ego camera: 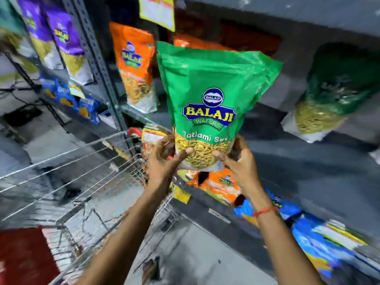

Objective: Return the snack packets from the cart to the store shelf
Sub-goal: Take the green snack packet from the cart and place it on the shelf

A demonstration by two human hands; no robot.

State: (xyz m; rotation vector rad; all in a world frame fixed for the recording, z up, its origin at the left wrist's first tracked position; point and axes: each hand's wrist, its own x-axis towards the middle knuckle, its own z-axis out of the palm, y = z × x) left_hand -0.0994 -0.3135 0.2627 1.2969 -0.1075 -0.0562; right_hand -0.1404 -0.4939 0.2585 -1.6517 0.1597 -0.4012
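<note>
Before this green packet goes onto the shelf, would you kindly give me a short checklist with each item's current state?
1. Both hands grip the green Balaji Ratlami Sev packet: ok, left hand and right hand hold its bottom corners.
2. Packet upright, label facing out: ok.
3. Matching stock nearby: ok, a blurred green packet sits on the grey metal shelf to the right.
4. Free gap between it and the orange packet: cannot tell, the held packet hides it.
5. Silver wire cart emptied: cannot tell.
</note>
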